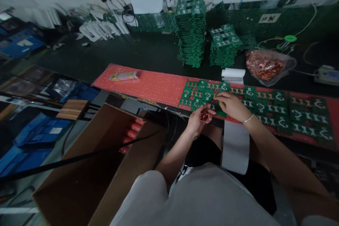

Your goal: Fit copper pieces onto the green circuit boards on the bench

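Palm up at the table's front edge, my left hand cups a small heap of copper-coloured pieces, its fingers curled round them. My right hand reaches over the green circuit boards, thumb and fingertips pinched together low over one board. Whatever lies between those fingertips is too small to make out. The boards lie side by side in a row on red bubble wrap. Copper-coloured strips show on some boards, mostly along the upper row. A clear bag of copper pieces rests behind the boards.
Behind the wrap stand a tall stack of boards and a shorter one. A wrapped bar lies on the wrap's left part. White rolls sit near the bag. An open cardboard box stands at lower left, red rolls inside.
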### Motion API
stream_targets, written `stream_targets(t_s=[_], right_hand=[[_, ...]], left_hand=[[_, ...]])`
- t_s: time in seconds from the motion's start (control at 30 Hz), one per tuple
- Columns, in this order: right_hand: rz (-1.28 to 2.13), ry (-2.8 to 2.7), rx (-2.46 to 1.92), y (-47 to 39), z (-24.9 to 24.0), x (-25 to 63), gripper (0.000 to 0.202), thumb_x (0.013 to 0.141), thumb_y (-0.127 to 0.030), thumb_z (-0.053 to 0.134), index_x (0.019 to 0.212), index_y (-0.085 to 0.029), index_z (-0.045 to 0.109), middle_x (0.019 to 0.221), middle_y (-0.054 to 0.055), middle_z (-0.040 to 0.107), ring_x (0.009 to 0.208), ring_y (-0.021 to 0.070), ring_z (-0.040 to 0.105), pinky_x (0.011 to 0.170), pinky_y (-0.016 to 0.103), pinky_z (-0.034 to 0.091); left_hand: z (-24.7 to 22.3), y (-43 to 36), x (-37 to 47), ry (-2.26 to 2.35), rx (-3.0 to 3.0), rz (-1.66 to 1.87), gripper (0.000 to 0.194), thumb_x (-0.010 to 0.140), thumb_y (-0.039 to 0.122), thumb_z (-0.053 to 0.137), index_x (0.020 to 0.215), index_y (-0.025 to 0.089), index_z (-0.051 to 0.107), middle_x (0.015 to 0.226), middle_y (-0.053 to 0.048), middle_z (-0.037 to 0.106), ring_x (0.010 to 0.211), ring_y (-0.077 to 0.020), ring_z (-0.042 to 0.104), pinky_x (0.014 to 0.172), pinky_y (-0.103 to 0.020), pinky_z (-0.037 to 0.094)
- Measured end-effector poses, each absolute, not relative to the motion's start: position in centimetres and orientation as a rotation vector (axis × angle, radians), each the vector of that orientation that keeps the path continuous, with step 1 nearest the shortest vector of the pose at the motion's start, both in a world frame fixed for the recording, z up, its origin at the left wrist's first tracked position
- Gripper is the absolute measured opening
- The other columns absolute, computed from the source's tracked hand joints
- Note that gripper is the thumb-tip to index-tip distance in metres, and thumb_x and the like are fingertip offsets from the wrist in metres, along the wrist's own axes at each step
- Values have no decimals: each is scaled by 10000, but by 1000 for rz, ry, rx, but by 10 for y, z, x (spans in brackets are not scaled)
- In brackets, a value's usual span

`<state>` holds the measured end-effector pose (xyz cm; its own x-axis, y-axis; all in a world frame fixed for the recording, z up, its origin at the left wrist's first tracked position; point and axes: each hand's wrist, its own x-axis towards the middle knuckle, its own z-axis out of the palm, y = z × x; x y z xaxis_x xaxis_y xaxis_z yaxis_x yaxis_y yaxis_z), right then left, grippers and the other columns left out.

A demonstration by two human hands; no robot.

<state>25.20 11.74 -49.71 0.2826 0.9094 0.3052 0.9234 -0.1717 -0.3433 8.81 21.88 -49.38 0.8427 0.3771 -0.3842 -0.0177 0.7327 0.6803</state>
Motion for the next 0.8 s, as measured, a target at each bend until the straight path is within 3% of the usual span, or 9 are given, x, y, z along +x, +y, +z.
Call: stream_targets(t_s=[0.13,0.4,0.57,0.7,0.8], right_hand=[[96,-1532,-1827,110,-487,235,208,946,-276,543,1043,-224,720,1027,71,646,953,193,629,851,349,537],[73,-1597,-1763,108,-485,216,133,924,-293,613,937,-227,727,951,60,640,904,193,625,818,364,533],[-284,-1547,-1810,103,-483,209,111,926,-219,590,900,-195,694,902,68,641,881,201,596,797,365,506],[-704,-1690,-1857,92,-485,206,132,909,-155,604,1009,-191,681,929,76,666,885,220,573,789,402,458],[-698,-1736,-1845,86,-487,207,162,908,-137,602,1031,-209,679,957,69,675,902,217,577,783,394,458]], left_hand=[[-497,219,91,542,680,234,506,869,542,597,1126,109,650,819,-84,683,626,-113,571,585,-219,427],[-501,213,95,573,675,244,510,862,582,604,1129,154,678,787,-37,652,613,-101,578,574,-208,468],[-499,212,97,564,606,229,453,797,533,706,1011,134,693,767,-33,645,604,-91,578,564,-190,466],[-496,211,98,572,607,211,387,703,455,804,804,102,679,715,-37,626,594,-87,564,581,-198,464],[-497,210,99,508,713,231,343,648,378,852,731,100,669,669,-16,592,585,-62,521,571,-182,417]])
